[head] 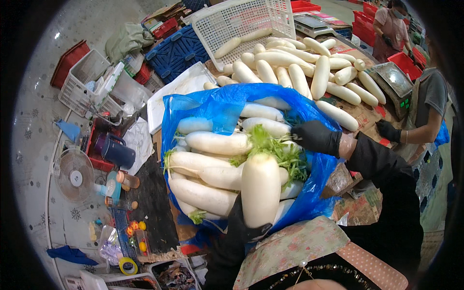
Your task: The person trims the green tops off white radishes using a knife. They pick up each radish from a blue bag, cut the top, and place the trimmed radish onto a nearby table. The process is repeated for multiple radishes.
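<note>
My left hand (245, 219), in a black glove, grips the lower end of a large white daikon radish (261, 190) whose leafy end points away from me. My right hand (315, 137), also black-gloved, is closed beside the green leaves (279, 145) at that end; something thin, perhaps a blade, shows at its fingertips. Under and around the held radish lie more daikon radishes (203, 192) inside an opened blue plastic bag (206, 99). Some of them carry short green tops.
Loose radishes (297, 79) are heaped behind the bag, before a white perforated crate (243, 21). A scale (391, 85) stands at right, near a co-worker's gloved hand (388, 131). Another person (391, 32) stands farther back. A fan (74, 175) and a jug (117, 151) are at left.
</note>
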Demonstrator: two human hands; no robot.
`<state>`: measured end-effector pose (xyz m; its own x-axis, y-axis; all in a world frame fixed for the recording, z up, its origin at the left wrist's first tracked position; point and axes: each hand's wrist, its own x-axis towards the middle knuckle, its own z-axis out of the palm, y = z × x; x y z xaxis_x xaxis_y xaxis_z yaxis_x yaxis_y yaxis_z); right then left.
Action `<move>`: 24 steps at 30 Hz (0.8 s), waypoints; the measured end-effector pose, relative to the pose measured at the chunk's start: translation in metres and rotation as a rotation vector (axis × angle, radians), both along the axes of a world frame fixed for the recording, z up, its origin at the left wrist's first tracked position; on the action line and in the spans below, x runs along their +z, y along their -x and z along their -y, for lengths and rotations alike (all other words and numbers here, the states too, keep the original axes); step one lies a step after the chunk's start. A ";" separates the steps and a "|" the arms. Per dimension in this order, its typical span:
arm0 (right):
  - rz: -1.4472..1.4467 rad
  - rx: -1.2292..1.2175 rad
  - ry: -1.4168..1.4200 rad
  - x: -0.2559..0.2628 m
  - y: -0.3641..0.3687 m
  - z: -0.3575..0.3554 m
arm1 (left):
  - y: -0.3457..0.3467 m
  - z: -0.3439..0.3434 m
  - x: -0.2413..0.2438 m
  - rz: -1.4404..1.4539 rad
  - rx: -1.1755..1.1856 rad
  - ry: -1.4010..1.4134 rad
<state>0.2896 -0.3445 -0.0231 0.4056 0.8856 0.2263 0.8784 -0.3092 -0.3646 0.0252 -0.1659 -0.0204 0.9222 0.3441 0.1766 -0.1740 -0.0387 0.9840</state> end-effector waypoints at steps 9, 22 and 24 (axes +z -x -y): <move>-0.949 -0.034 -0.592 0.000 0.086 0.016 | -0.036 -0.006 0.003 0.049 -0.033 0.136; -1.623 -0.423 -1.298 -0.035 -0.053 0.054 | -0.064 -0.011 0.010 0.102 -0.016 0.003; -1.426 -0.421 -1.322 -0.022 -0.126 0.048 | -0.053 -0.026 -0.007 0.104 0.149 0.116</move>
<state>0.4157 -0.3924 -0.0449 0.9549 0.2875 -0.0746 -0.2450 0.6202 -0.7452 0.0779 -0.1400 -0.0278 0.8385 0.4988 0.2193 -0.2757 0.0413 0.9604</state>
